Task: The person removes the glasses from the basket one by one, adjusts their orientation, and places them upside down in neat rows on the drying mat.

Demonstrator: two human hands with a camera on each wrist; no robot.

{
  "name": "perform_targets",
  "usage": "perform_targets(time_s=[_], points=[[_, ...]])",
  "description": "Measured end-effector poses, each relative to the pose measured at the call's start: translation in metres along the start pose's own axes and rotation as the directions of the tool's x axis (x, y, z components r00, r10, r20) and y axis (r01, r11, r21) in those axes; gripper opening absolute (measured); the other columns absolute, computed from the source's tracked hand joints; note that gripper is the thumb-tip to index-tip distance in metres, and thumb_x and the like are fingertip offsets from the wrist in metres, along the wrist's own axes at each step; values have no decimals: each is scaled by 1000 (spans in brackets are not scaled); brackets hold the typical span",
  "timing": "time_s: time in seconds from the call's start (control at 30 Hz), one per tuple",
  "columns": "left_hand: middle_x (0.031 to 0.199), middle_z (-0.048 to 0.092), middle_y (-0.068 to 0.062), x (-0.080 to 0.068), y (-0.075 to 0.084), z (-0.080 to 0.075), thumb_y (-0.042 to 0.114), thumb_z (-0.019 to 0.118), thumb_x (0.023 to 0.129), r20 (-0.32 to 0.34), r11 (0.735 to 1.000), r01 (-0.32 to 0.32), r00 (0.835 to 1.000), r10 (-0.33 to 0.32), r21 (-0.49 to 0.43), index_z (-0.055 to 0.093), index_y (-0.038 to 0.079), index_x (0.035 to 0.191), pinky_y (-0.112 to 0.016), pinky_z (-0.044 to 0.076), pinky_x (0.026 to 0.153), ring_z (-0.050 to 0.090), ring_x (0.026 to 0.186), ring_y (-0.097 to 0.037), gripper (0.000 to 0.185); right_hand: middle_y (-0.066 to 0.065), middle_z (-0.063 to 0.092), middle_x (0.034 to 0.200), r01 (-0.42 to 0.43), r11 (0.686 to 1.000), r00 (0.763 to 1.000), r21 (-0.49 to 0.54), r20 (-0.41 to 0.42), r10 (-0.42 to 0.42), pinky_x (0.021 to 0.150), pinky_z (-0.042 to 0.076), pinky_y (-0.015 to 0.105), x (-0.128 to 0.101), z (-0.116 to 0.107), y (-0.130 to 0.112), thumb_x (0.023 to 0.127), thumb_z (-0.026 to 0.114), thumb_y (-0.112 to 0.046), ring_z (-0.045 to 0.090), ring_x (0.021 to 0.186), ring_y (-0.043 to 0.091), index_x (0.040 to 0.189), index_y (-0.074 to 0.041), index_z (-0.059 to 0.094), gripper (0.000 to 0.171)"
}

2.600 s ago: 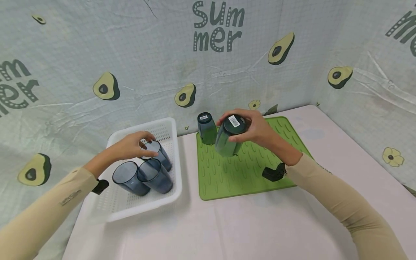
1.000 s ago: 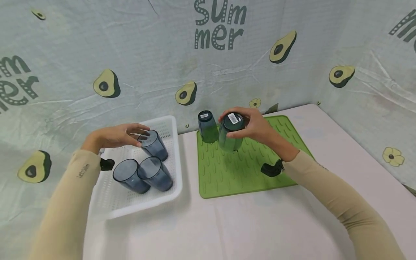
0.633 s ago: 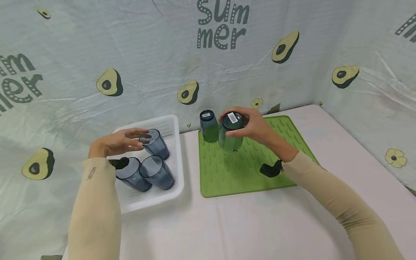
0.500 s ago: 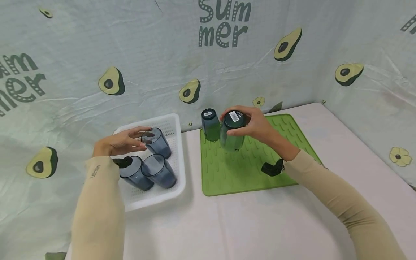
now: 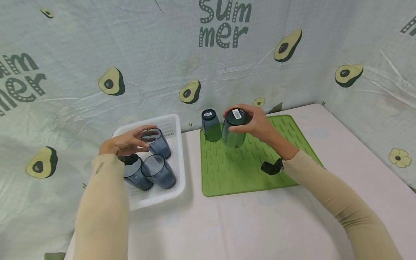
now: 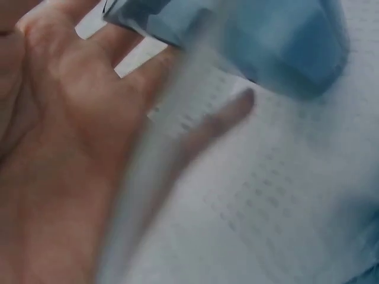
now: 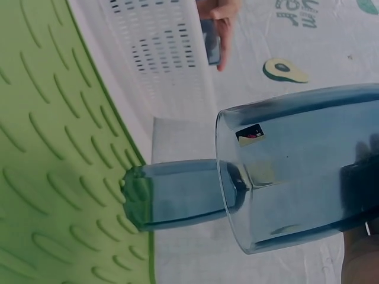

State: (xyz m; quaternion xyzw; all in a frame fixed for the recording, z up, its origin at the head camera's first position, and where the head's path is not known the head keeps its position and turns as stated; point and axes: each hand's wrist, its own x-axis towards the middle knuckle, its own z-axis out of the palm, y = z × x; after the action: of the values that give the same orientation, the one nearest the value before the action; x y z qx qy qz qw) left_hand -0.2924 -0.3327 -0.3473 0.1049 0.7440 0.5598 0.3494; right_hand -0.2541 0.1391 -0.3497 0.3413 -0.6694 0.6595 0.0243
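A person's right hand (image 5: 256,124) holds an upturned blue-green cup (image 5: 234,128) by its base, fingers curled around it, just above a green ridged mat (image 5: 247,169) on the bench. A 2nd upturned cup (image 5: 210,125) stands on the mat beside it. The left hand (image 5: 125,142), fingers loosely extended, touches the rim of the rear cup (image 5: 156,141) of 3 in a white basket (image 5: 169,191).

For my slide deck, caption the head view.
Right hand holds an inverted cup over the green mat; left hand touches a cup in the basket.
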Motion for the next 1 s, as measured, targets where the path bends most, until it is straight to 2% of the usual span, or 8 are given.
perform_targets(time_s=[0.27,0.43,0.6,0.87,1.0], points=[[168,10,-15,10,4,-1,-4,65,93,-23,997,45,999,-43,65,13,11,164,-65,23,118,12,154,-37,89,6,70,120,-37,999,999,16,-23,38,91,57,31,0,-2,1,82,83,-3,65,115,24,125,-3,68,45],[167,14,-21,12,3,-1,-2,68,91,-27,993,65,998,-62,102,9,13,164,-60,28,117,14,153,-39,95,7,71,119,-36,999,999,10,-22,36,90,57,32,0,-2,2,82,84,-4,65,114,24,125,-2,67,46],[166,15,-18,12,4,-2,-5,67,91,-29,995,43,999,-40,89,14,11,163,-49,34,115,17,153,-38,91,7,70,120,-36,999,999,3,-25,37,90,57,32,0,-3,2,82,83,-2,65,114,24,126,-1,67,46],[167,14,-17,14,-1,-5,-6,67,92,-32,996,16,999,-13,86,17,7,161,-56,27,119,14,154,-38,86,9,70,121,-42,999,999,-19,-28,41,90,58,32,1,-2,6,83,83,-5,65,114,24,126,-3,67,46],[167,15,-17,12,-3,-7,-4,66,94,-29,993,13,1000,-9,116,18,8,162,-47,36,115,15,154,-38,84,7,70,120,-39,999,999,-37,-32,37,89,58,31,2,-2,7,83,83,-5,66,113,23,126,-4,67,45]])
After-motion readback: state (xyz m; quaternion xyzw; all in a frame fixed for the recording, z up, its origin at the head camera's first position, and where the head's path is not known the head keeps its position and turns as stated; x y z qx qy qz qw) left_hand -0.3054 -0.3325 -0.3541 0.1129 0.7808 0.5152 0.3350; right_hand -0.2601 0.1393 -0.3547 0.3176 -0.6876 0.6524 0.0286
